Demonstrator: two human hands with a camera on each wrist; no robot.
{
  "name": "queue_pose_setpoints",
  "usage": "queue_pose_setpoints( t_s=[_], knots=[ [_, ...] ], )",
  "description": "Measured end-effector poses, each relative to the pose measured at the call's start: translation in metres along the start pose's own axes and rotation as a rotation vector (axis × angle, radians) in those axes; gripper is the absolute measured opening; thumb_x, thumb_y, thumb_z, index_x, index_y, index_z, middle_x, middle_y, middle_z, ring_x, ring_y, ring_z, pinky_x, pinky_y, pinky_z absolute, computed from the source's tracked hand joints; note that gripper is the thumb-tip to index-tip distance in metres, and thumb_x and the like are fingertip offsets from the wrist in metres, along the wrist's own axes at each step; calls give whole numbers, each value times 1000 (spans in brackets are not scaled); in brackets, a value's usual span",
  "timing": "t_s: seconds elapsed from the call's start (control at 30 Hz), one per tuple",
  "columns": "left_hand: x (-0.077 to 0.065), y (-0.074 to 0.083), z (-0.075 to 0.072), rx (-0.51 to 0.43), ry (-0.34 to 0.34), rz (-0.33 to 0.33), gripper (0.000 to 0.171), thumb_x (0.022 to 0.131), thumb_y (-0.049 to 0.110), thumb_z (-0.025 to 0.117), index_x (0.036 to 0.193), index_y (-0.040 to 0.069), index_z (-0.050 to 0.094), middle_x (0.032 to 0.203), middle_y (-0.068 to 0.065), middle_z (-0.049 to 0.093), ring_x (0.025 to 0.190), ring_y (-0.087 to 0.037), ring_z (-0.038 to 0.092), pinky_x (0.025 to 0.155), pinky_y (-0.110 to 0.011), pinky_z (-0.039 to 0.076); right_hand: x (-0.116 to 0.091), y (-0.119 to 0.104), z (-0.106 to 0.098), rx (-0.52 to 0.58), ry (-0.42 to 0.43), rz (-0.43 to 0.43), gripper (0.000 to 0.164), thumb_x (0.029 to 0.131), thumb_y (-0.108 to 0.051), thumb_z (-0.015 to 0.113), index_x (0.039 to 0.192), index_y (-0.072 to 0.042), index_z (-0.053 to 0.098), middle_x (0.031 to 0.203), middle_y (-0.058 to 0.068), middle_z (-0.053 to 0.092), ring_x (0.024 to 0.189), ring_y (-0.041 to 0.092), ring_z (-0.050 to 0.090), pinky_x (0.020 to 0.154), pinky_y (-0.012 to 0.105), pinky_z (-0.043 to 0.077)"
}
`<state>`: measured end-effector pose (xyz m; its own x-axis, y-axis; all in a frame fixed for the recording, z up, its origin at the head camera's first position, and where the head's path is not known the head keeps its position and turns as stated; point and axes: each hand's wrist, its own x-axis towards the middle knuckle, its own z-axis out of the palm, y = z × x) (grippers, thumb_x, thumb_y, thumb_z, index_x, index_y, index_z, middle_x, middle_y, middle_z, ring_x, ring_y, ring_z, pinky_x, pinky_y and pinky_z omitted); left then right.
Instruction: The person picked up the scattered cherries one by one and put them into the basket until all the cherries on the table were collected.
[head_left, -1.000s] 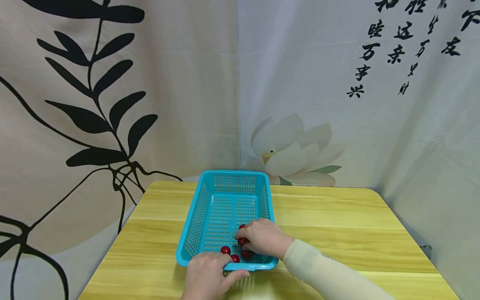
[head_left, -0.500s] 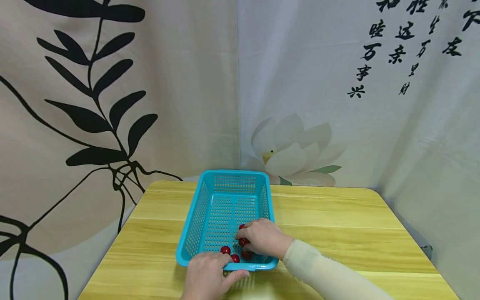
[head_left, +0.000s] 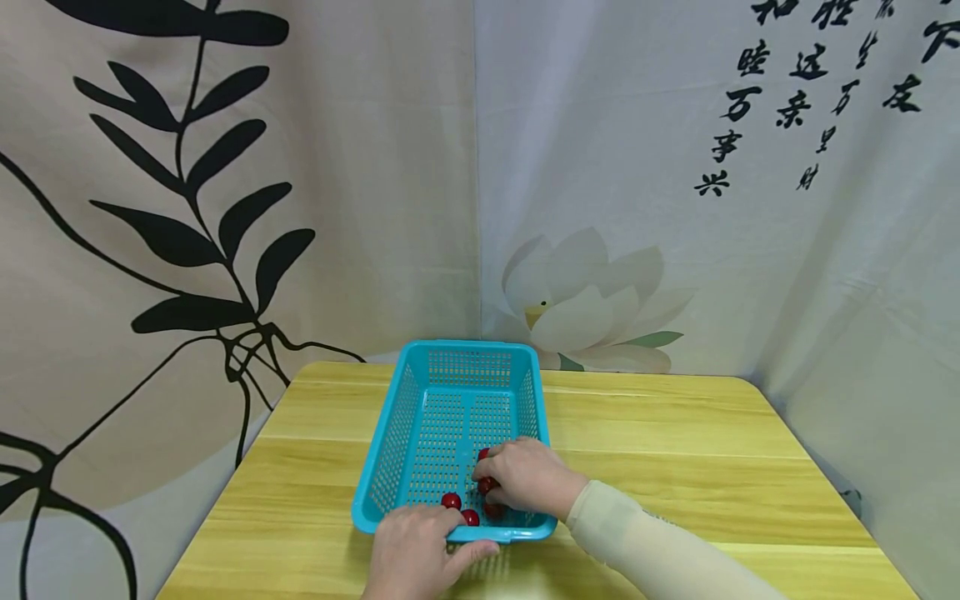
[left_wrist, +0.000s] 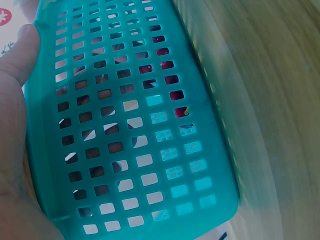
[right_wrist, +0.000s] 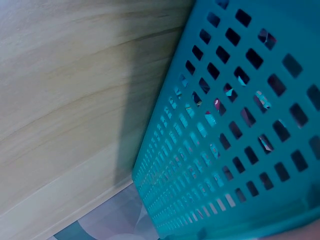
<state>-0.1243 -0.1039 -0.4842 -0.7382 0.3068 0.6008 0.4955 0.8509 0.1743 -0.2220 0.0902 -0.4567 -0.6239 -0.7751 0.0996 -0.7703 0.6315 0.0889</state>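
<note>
A blue perforated plastic basket (head_left: 442, 417) stands on the table, with several glossy red cherries (head_left: 451, 500) at its near end. Over the near rim lies my left hand (head_left: 416, 546), gripping it with the thumb outside. My right hand (head_left: 528, 475) reaches in over the right side, a dark cherry (head_left: 487, 485) between its thumb and curled fingers. Another cherry (head_left: 483, 454) shows just beyond those fingers. Through the basket's slots in the left wrist view, red fruit (left_wrist: 176, 95) is visible, one with a small green stem. The right wrist view shows mainly the basket wall (right_wrist: 240, 135), which hides the right fingers.
The wooden table (head_left: 675, 450) extends to both sides of the basket. Behind it hangs a pale cloth (head_left: 600, 167) with printed plants, a lotus and dark writing. The basket's far end sits close to the table's back edge.
Almost nothing differs: the right fingers shift very slightly at the cherry. The left hand and the basket stay in place.
</note>
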Motion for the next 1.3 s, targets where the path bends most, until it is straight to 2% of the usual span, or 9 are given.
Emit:
queue_pose_setpoints(
  t_s=[0.2, 0.53, 0.73, 0.9, 1.3],
  knots=[
    [0, -1, 0, 7, 6, 7, 56, 71, 79, 63, 54, 31, 40, 49, 17, 32, 43, -3, 33, 40, -21, 25, 0, -1, -1, 12, 28, -9, 24, 83, -38, 78, 106, -32, 74, 97, -14, 69, 82, 1, 60, 72, 31, 53],
    [0, -1, 0, 4, 22, 12, 57, 71, 79, 64, 53, 31, 39, 49, 17, 31, 42, -3, 29, 40, -21, 22, 0, 1, 1, 36, 47, -29, 18, 85, -36, 76, 102, -31, 75, 96, -15, 69, 82, 0, 59, 72, 28, 53],
    [0, -1, 0, -4, 53, 23, 59, 70, 79, 64, 53, 31, 35, 48, 17, 28, 41, -3, 27, 39, -20, 19, 1, 2, 2, 30, 48, -24, 9, 84, -37, 77, 92, -33, 76, 90, -17, 67, 75, -3, 55, 68, 27, 51],
    [0, -1, 1, -7, 53, 17, 60, 70, 78, 66, 53, 31, 33, 48, 16, 26, 41, -3, 26, 39, -20, 18, 1, 2, 1, 22, 38, -27, 4, 82, -37, 79, 83, -34, 76, 83, -18, 66, 72, -3, 54, 66, 26, 51],
    [0, 0, 0, -9, 70, 25, 60, 66, 75, 71, 52, 30, 35, 48, 16, 29, 41, -4, 28, 39, -21, 20, 0, 1, 2, -9, -4, -17, 4, 82, -39, 79, 85, -36, 77, 82, -19, 69, 77, -2, 57, 72, 27, 53]
  ],
)
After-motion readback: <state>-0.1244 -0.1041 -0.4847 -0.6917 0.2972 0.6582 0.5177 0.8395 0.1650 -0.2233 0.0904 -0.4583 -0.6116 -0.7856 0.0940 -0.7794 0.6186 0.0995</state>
